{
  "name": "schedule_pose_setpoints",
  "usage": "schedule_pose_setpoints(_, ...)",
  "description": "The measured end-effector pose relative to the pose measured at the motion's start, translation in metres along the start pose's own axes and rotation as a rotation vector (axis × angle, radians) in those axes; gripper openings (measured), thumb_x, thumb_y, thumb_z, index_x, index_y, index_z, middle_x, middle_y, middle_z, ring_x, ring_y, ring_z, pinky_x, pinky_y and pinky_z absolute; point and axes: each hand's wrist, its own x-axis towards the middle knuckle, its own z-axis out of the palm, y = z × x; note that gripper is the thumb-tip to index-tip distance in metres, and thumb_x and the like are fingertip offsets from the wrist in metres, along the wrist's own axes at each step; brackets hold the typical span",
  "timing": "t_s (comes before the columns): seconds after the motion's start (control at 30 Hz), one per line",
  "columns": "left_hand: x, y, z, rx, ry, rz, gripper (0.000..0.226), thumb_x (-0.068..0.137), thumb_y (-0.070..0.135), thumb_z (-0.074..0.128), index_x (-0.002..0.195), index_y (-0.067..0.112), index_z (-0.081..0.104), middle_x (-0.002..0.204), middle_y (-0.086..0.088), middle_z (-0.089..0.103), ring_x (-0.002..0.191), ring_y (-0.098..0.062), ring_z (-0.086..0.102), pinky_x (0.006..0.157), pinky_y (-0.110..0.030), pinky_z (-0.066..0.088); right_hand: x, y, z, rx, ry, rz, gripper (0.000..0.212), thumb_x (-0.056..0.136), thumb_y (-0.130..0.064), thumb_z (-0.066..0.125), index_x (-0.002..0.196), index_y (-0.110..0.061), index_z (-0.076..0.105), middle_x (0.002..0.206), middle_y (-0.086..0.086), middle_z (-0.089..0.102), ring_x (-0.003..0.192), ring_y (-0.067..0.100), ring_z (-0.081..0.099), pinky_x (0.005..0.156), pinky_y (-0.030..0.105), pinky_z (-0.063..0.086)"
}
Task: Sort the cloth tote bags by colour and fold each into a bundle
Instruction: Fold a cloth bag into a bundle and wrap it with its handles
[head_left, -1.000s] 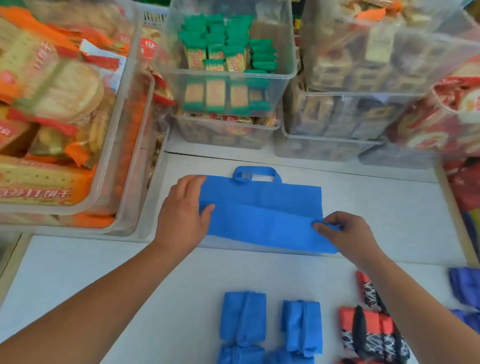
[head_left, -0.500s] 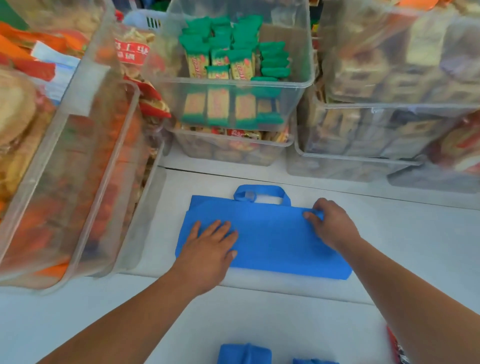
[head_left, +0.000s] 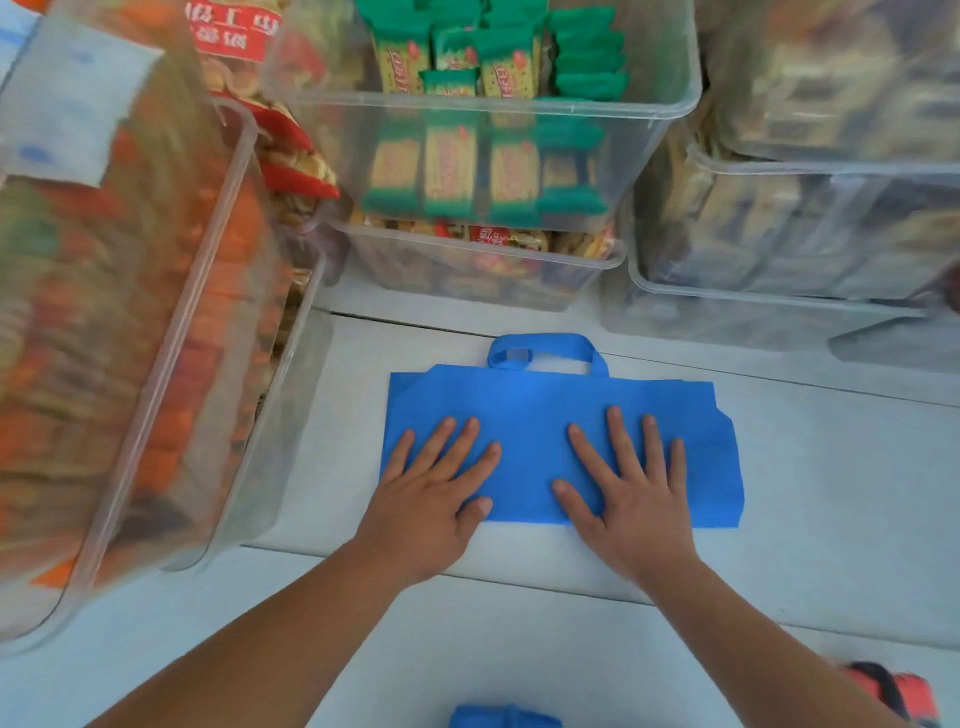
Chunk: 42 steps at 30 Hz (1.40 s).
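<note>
Blue bag is lying flat on the bench, toward the far edge, just in front of the stacked clear bins. Its handle is pointing at the far edge. The bag's right end is looking uneven. Left hand and right hand are both pressing on the bag's near half with palms flat and fingers straight and spread, gripping nothing. Heels of both hands are overhanging the bag's near edge onto the bench. Blue bundle is sitting at the near edge, cut off by the frame. Red-and-black bundle is sitting toward the near right corner, partly hidden by the right forearm. Snack bin is running along the left edge.
</note>
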Motion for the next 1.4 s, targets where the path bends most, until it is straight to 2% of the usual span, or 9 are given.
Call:
schedule_pose_setpoints(0.2, -0.003, -0.013, -0.005, -0.188, -0.034, 0.08, 0.062, 0.097, 0.062, 0.014, 0.158, 0.048, 0.011, 0.166, 0.018, -0.016, 0.15, -0.005, -0.026, 0.123, -0.045, -0.014, 0.014, 0.015, 0.008, 0.034, -0.078, -0.023, 0.072, 0.089, -0.085, 0.017, 0.155, -0.058, 0.006, 0.17, -0.012, -0.006, 0.156, 0.031, -0.007, 0.122, 0.062, 0.002)
schedule_pose_setpoints(0.4, -0.017, -0.023, -0.001, -0.069, 0.283, 0.193, 0.046, 0.095, 0.055, 0.053, 0.13, 0.029, 0.066, 0.141, -0.001, 0.054, 0.131, -0.026, 0.048, 0.109, -0.043, 0.043, 0.023, 0.028, -0.007, 0.019, -0.043, 0.084, 0.096, 0.07, -0.101, 0.032, 0.154, -0.057, 0.017, 0.169, -0.001, 0.009, 0.154, 0.039, 0.006, 0.122, 0.061, 0.002)
schedule_pose_setpoints(0.63, -0.021, -0.036, -0.01, -0.17, 0.282, 0.245, 0.021, 0.084, 0.041, 0.07, 0.097, 0.026, 0.078, 0.117, 0.015, 0.069, 0.11, -0.01, 0.063, 0.077, -0.031, 0.061, 0.031, 0.045, -0.015, 0.017, -0.261, 0.154, 0.094, 0.068, -0.103, 0.018, 0.145, -0.065, -0.022, 0.165, -0.005, -0.028, 0.151, 0.031, -0.025, 0.122, 0.056, -0.011)
schedule_pose_setpoints(0.73, -0.027, -0.031, -0.008, -0.134, 0.313, 0.315, 0.017, 0.091, 0.029, 0.064, 0.088, 0.021, 0.078, 0.116, 0.01, 0.072, 0.113, -0.015, 0.065, 0.088, -0.028, 0.058, 0.026, 0.039, -0.023, -0.055, -0.128, 0.087, 0.085, 0.08, -0.095, 0.031, 0.153, -0.06, 0.007, 0.169, 0.007, -0.004, 0.154, 0.037, -0.003, 0.123, 0.058, -0.003)
schedule_pose_setpoints(0.83, -0.025, -0.024, -0.013, -0.163, 0.265, 0.218, 0.022, 0.093, 0.024, 0.056, 0.087, 0.017, 0.075, 0.105, 0.006, 0.074, 0.1, -0.018, 0.068, 0.078, -0.03, 0.06, 0.009, 0.022, -0.028, 0.063, 0.081, -0.084, 0.069, 0.087, -0.081, 0.042, 0.129, -0.032, 0.066, 0.145, 0.01, 0.048, 0.135, 0.038, 0.044, 0.108, 0.057, 0.041)
schedule_pose_setpoints(1.03, -0.033, -0.025, -0.039, -0.317, 0.036, 0.061, 0.025, 0.107, 0.032, 0.036, 0.102, 0.017, 0.056, 0.133, 0.002, 0.06, 0.132, -0.013, 0.049, 0.103, -0.034, 0.046, -0.025, 0.053, -0.045, 0.221, -0.075, -0.153, 0.049, 0.066, -0.047, 0.09, 0.112, -0.039, 0.074, 0.143, -0.013, 0.057, 0.112, 0.019, 0.069, 0.075, 0.035, 0.057)
schedule_pose_setpoints(1.23, -0.035, -0.035, -0.049, -0.337, -0.027, -0.112, 0.022, 0.106, 0.04, 0.033, 0.093, 0.029, 0.046, 0.102, -0.001, 0.067, 0.084, -0.022, 0.063, 0.076, -0.042, 0.052, -0.02, 0.104, -0.096, 0.565, -0.434, 0.112, 0.015, 0.088, -0.028, 0.078, 0.09, -0.042, 0.074, 0.107, -0.03, 0.069, 0.096, -0.008, 0.064, 0.082, 0.012, 0.045)
schedule_pose_setpoints(1.3, -0.027, -0.035, -0.051, -0.344, 0.044, -0.153, 0.024, 0.106, 0.037, 0.036, 0.093, 0.023, 0.05, 0.085, 0.003, 0.062, 0.076, -0.022, 0.06, 0.071, -0.041, 0.05, -0.012, 0.109, -0.1, 0.678, -0.397, 0.256, 0.003, 0.089, -0.035, 0.076, 0.088, -0.033, 0.076, 0.075, -0.014, 0.069, 0.064, 0.007, 0.059, 0.064, 0.022, 0.047)
schedule_pose_setpoints(1.4, -0.01, -0.037, -0.052, -0.282, 0.162, -0.224, 0.027, 0.105, 0.038, 0.041, 0.09, 0.019, 0.053, 0.079, 0.004, 0.061, 0.072, -0.021, 0.058, 0.065, -0.039, 0.05, 0.001, 0.103, -0.089, 0.81, -0.189, 0.413, 0.013, 0.089, -0.038, 0.077, 0.092, -0.026, 0.077, 0.08, 0.001, 0.073, 0.074, 0.019, 0.066, 0.073, 0.044, 0.056)
